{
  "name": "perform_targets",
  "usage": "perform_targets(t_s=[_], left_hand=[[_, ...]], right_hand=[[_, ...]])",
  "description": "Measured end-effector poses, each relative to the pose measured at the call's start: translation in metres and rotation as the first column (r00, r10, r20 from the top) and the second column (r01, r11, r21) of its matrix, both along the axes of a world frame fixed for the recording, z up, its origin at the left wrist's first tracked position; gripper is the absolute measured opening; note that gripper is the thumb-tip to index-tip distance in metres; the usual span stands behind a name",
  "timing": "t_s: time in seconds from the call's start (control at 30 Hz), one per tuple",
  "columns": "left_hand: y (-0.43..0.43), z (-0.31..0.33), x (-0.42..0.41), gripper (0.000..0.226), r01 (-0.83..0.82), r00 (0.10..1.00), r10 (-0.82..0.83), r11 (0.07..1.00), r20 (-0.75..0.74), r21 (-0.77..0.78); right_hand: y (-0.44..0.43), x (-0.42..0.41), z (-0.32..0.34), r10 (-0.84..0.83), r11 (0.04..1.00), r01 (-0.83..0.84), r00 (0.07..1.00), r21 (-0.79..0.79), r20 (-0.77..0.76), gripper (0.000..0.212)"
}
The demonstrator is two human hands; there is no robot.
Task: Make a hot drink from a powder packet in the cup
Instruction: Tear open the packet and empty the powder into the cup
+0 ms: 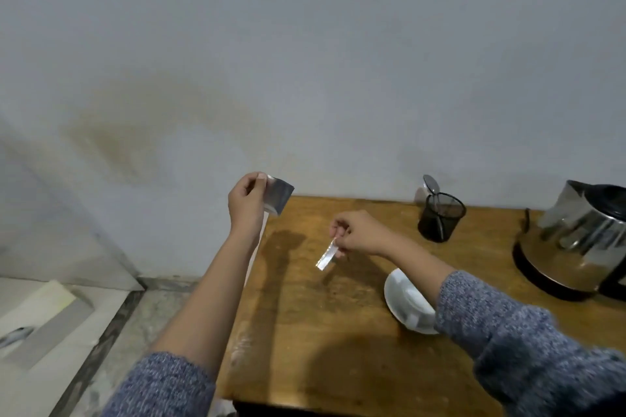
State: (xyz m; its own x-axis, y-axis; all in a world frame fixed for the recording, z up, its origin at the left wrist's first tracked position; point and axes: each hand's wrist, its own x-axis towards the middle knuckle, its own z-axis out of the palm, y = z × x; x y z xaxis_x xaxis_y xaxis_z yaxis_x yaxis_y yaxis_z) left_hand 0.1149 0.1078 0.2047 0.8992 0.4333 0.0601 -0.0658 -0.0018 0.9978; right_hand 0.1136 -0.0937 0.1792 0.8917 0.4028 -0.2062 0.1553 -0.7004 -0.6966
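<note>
My left hand (245, 203) holds a silvery powder packet (278, 196) up over the table's far left corner, pinched at its left edge. My right hand (357, 233) pinches a narrow torn-off foil strip (327, 257) that hangs down above the table's middle. The white cup (411, 298) stands on a white saucer (393, 294) near the right, partly hidden behind my right forearm. A steel electric kettle (582, 240) on a black base sits at the far right.
A black mesh holder (440, 217) with a spoon (432, 186) in it stands at the back of the wooden table (305, 315), against the wall. The table's left edge drops to a tiled floor with a step at lower left.
</note>
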Motion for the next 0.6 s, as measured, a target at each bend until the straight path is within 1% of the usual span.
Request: perform_targets(t_s=[0.07,0.17,0.27,0.43,0.53,0.6], left_hand=[[0.008,-0.021,-0.007,0.014,0.001,0.999,0.000,1.000,-0.041,0.024],[0.020,-0.046,-0.016,0.018,-0.021,0.995,0.025,0.999,-0.101,0.045],[0.029,-0.066,-0.022,0.020,-0.034,0.989,0.043,0.997,-0.141,0.066],[0.032,-0.091,-0.027,0.014,-0.024,0.982,0.039,0.996,-0.187,0.080],[0.024,-0.097,-0.024,0.012,-0.013,0.977,0.030,0.997,-0.213,0.081],[0.013,-0.098,-0.019,0.011,0.009,0.975,0.009,0.997,-0.223,0.079]], right_hand=[[0.007,-0.007,-0.039,-0.003,1.000,0.002,0.994,-0.008,-0.108,0.025],[0.016,-0.019,-0.088,-0.042,0.999,0.050,0.959,0.021,-0.282,0.024],[0.026,-0.022,-0.124,-0.059,0.998,0.068,0.930,0.012,-0.363,0.026],[0.036,-0.027,-0.154,-0.067,0.997,0.047,0.936,-0.065,-0.347,0.026],[0.036,-0.029,-0.156,-0.036,0.996,0.013,0.964,-0.088,-0.265,0.028],[0.031,-0.029,-0.151,-0.001,0.997,-0.017,0.974,-0.077,-0.228,0.018]])
